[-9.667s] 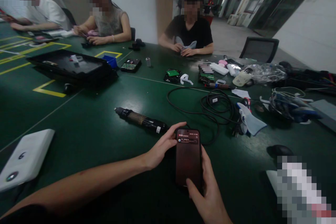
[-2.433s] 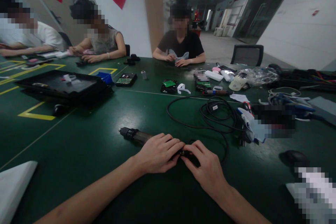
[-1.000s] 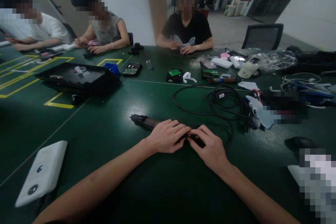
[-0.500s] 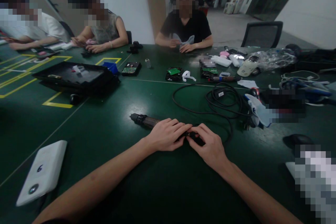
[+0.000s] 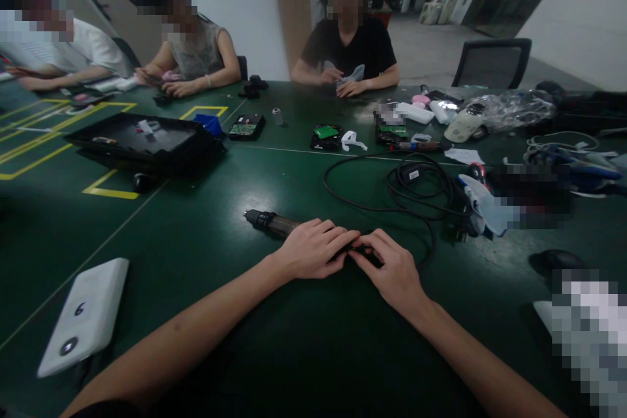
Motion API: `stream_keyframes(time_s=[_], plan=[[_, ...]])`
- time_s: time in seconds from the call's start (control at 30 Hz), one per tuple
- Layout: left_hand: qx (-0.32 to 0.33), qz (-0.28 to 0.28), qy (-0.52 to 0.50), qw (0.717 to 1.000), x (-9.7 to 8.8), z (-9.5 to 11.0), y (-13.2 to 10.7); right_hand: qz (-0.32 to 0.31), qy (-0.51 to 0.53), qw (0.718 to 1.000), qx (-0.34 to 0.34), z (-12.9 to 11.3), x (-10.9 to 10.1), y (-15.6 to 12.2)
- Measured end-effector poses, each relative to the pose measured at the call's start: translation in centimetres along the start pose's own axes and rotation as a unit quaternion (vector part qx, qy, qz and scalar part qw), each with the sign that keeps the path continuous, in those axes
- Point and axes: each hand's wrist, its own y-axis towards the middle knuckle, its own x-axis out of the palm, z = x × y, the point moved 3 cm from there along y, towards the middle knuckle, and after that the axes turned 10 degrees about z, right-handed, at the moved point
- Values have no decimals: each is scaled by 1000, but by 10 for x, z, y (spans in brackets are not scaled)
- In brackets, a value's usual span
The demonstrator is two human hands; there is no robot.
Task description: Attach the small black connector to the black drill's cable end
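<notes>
My left hand [image 5: 313, 251] is wrapped over the rear of an electric screwdriver [image 5: 274, 224], whose dark tip points to the far left. Right against it, my right hand [image 5: 389, 268] pinches the plug of a black cable [image 5: 365, 245] at the screwdriver's tail end. Fingers cover most of the joint, so I cannot tell how far the plug sits in it. From there the black cord [image 5: 433, 241] curves up into a loose coil on the green table.
A black tray [image 5: 147, 150] stands at the left, a white power bank [image 5: 83, 320] near my left forearm. Hard drives [image 5: 247, 126] and a second screwdriver [image 5: 416, 146] lie beyond the coil. Gloves [image 5: 484, 206] and a mouse [image 5: 558, 261] are at the right. Several people sit across the table.
Both hands stay at the screwdriver's tail end; my right fingers have shifted slightly around the plug. The whole view has moved a little.
</notes>
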Motion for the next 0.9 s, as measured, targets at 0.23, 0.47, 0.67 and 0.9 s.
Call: stream_keyframes(time_s=[0.23,0.47,0.67,0.9], plan=[[-2,-1,5,1000,1,1,0,-8,-3,1000,-6,1,1,0],[1,4,6,1000,1,0,0,-7,-10,1000,-20,-2,1,0],[-2,2,1,1000,1,0,0,-9,-9,1000,-5,-1,1,0],[-1,-1,3,1000,0,0,0,-15,-11,1000,-8,-1,1,0]])
